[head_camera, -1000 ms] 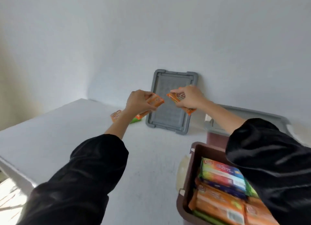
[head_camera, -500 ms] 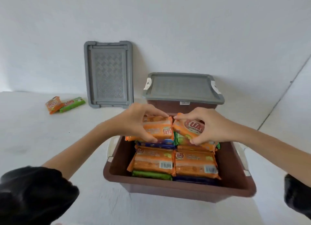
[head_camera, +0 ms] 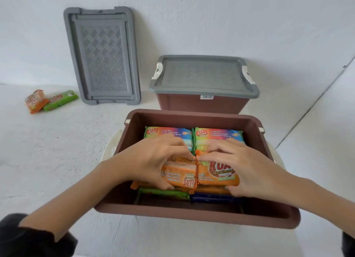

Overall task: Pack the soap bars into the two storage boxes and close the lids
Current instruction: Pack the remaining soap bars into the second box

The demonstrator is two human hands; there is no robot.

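Note:
An open brown storage box (head_camera: 196, 212) stands in front of me, filled with wrapped soap bars. Inside it my left hand (head_camera: 151, 160) grips an orange soap bar (head_camera: 180, 175), and my right hand (head_camera: 247, 166) grips a second orange soap bar (head_camera: 217, 174) beside it; the two bars touch on top of the packed layer. Rainbow-wrapped bars (head_camera: 169, 134) lie at the box's far end, green and blue ones at the near end. Behind stands a second brown box with its grey lid (head_camera: 203, 74) on. A loose grey lid (head_camera: 101, 55) leans against the wall.
An orange bar (head_camera: 34, 101) and a green bar (head_camera: 61, 99) lie on the white surface at the far left. A white wall runs close behind the boxes, and another white wall closes the right side.
Both hands carried the orange bars from near the leaning lid to the open box and lowered them onto the packed bars. My view swung right and down over the box.

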